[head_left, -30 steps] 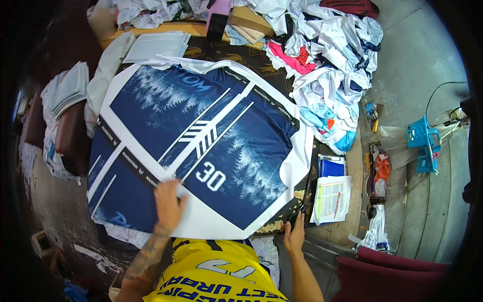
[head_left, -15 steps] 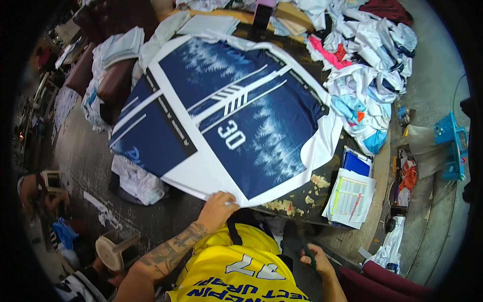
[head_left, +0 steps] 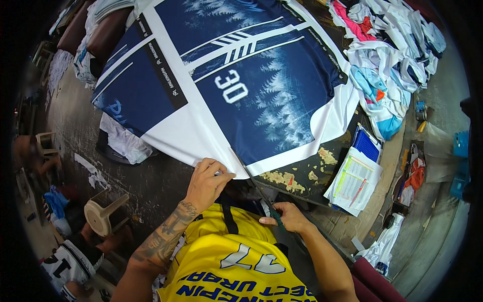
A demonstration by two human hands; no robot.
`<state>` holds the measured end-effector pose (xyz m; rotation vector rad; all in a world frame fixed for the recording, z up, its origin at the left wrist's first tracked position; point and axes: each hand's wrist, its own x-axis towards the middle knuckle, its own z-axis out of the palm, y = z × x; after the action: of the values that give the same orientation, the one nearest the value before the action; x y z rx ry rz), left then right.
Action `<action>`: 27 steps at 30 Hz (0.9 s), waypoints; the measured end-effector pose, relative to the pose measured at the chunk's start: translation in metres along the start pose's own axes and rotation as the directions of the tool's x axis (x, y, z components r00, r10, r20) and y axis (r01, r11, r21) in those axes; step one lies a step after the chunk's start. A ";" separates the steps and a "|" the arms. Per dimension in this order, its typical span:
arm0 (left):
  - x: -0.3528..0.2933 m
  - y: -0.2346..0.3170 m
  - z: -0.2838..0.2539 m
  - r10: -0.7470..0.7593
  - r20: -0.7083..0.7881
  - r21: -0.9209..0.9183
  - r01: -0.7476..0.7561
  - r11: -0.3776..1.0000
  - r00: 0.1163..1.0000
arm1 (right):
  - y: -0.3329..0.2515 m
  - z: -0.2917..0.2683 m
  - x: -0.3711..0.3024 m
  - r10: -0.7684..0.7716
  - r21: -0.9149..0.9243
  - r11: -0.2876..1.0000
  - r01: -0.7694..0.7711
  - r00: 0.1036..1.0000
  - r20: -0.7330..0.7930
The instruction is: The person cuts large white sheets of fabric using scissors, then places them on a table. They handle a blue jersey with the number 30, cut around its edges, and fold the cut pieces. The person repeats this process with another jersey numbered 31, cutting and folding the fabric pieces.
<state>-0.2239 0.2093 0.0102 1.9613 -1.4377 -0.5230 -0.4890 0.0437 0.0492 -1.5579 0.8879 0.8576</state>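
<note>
A large printed fabric sheet [head_left: 287,108], navy with white trees, stripes and white borders, lies over the dark table. My left hand [head_left: 204,183] pinches its white near edge with thumb and fingers. In my right hand [head_left: 293,218] is a pair of scissors [head_left: 262,193] with dark green handles. Their long blades point away from me, up to the fabric's near corner, along the line between the white border and the navy panel. Whether the blades are apart there is hard to make out. My right fingers partly hide the handles.
Bundled white cloth [head_left: 123,138] sits left of the sheet. Papers with a red pen [head_left: 358,190] lie on a blue folder at the table's right edge. Heaped fabric scraps [head_left: 392,65] are farther right. A plastic stool [head_left: 103,214] and a person in a white-and-black jersey [head_left: 70,264] are at lower left.
My right hand has come up and left from beside the table, bringing the scissors to the fabric's near corner. My left hand still holds the edge. The view has shifted closer to the table's near side.
</note>
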 end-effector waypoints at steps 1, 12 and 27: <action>0.000 0.000 0.000 -0.002 0.005 0.011 0.002 1.000 1.000 | -0.002 0.000 0.002 0.057 0.004 0.998 -0.057 0.998 0.013; 0.011 -0.009 -0.007 -0.024 0.112 -0.061 0.031 0.998 0.993 | -0.066 -0.007 0.043 -0.050 0.189 0.980 0.068 0.994 -0.099; 0.035 -0.059 -0.031 0.126 0.502 -0.354 0.071 0.933 0.856 | -0.204 -0.067 0.129 -0.038 0.023 0.999 0.040 0.997 -0.069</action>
<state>-0.1521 0.1959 -0.0072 1.5581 -1.5374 -1.2870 -0.2451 -0.0095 0.0358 -1.5862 0.9108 0.7664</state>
